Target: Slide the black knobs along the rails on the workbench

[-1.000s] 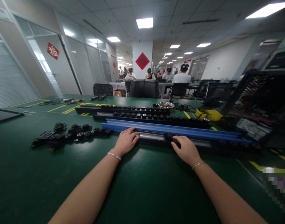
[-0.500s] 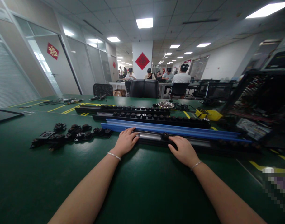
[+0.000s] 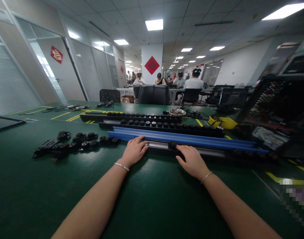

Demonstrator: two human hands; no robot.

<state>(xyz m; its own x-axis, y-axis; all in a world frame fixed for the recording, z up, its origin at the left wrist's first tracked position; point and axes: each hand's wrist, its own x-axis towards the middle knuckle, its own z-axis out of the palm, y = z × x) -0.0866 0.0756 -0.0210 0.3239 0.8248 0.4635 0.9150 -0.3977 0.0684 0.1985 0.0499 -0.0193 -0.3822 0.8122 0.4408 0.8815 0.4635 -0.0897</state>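
Observation:
A long black rail [image 3: 161,151] with a silver strip along its channel lies crosswise in front of me. My left hand [image 3: 135,151] grips its left end, fingers over the top and thumb on the near side. On the channel sits a small black module [image 3: 172,145], perhaps a socket insert. The fingertips of my right hand [image 3: 193,159] touch its right side, with the thumb apart and the fingers stretched out. Farther right, several dark modules in the same rail look dim and blurred. Just behind lies a blue rail [image 3: 186,137], close along the black one.
Several loose black modules [image 3: 77,142] lie in a cluster at left. Behind the blue rail are two black rails filled with modules [image 3: 166,124], a metal bowl [image 3: 177,113] and a yellow container [image 3: 223,122]. A dark equipment frame [image 3: 273,99] stands at right. People sit farther back.
My right hand has moved a little left along the rail, and the small black module has slid left with it. My left hand has stayed in place.

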